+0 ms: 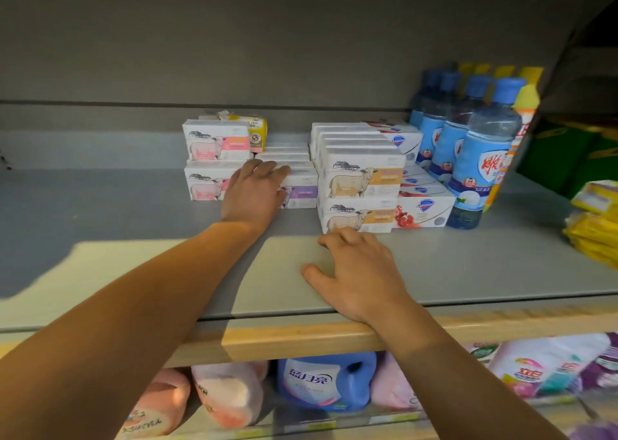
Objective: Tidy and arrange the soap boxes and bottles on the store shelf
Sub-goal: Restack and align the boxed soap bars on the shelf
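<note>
The soap boxes sit mid-shelf, toward the back of the shelf (133,272). Landmark: the tan-label stack (363,185), two boxes high at the front with more rows behind it. Just to its left lies the purple-label box (301,193), a single layer with further white boxes behind. Left of that stands the pink-label stack (214,162), two high, with a yellow box (255,130) behind it. Touching the tan-label stack on its right are the shield-logo boxes (424,209); beyond those stands a row of blue bottles (481,158).

Left hand (254,192): fingers spread, palm laid flat over the purple-label box and the edge of the pink-label stack; open, gripping nothing. Right hand (359,272): open, fingers curled, resting on the shelf just in front of the tan-label stack, holding nothing.

Handling, judged from appearance: the boxes are thin card around solid bars, so stiff, fairly light and easily slid on the smooth shelf. Take hold across the long sides, or push squarely on the front face; stacked boxes may shear apart if pushed high. The bottles look heavier and top-heavy; grasp the body, not the cap.
</note>
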Action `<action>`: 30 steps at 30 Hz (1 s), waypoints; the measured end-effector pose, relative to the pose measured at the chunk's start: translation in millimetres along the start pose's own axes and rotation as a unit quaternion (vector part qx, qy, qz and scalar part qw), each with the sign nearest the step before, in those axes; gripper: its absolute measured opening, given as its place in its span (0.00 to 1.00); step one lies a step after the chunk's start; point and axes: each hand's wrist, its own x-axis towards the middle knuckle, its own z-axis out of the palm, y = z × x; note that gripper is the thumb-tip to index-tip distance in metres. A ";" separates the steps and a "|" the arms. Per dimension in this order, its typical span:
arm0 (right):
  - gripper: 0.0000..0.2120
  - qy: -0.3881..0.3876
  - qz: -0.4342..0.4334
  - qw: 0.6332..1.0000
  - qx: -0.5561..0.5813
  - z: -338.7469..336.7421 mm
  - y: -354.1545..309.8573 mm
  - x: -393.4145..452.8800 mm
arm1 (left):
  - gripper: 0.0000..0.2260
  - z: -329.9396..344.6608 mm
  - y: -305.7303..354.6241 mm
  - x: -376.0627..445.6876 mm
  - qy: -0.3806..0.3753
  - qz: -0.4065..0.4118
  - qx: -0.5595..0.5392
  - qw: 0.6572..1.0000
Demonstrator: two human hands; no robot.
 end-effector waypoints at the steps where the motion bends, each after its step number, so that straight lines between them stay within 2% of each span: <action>1: 0.31 0.001 0.000 1.000 0.000 0.6 0.4 0.3 | 0.22 1.5 -2.0 1.1 -0.002 0.003 -0.003 1.000; 7: 0.29 0.001 0.002 1.000 0.008 1.3 -0.2 -0.5 | 0.23 -3.7 -1.2 1.2 -0.022 0.000 -0.005 1.000; 12: 0.29 -0.007 0.000 1.000 0.017 -3.2 0.0 -2.2 | 0.26 -34.1 -6.0 -9.5 -0.039 -0.021 -0.022 0.999; 15: 0.29 -0.008 0.000 1.000 0.012 -4.8 -1.4 -2.7 | 0.23 -59.9 -29.5 -35.8 -0.059 -0.049 -0.074 0.994; 18: 0.28 0.002 -0.006 1.000 -0.010 -5.7 -5.5 -1.4 | 0.20 -82.6 -67.0 -70.2 -0.075 -0.052 -0.071 0.993; 23: 0.21 0.038 -0.053 0.997 0.042 -0.6 -37.5 9.6 | 0.17 -103.1 -114.5 -112.6 -0.126 -0.099 -0.041 0.986; 26: 0.22 0.039 -0.089 0.993 0.069 4.1 -66.8 28.7 | 0.13 -102.3 -118.7 -120.3 -0.137 -0.108 -0.048 0.983; 30: 0.24 0.043 -0.108 0.992 0.040 4.1 -94.7 69.8 | 0.13 -99.4 -121.9 -119.2 -0.130 -0.104 -0.046 0.985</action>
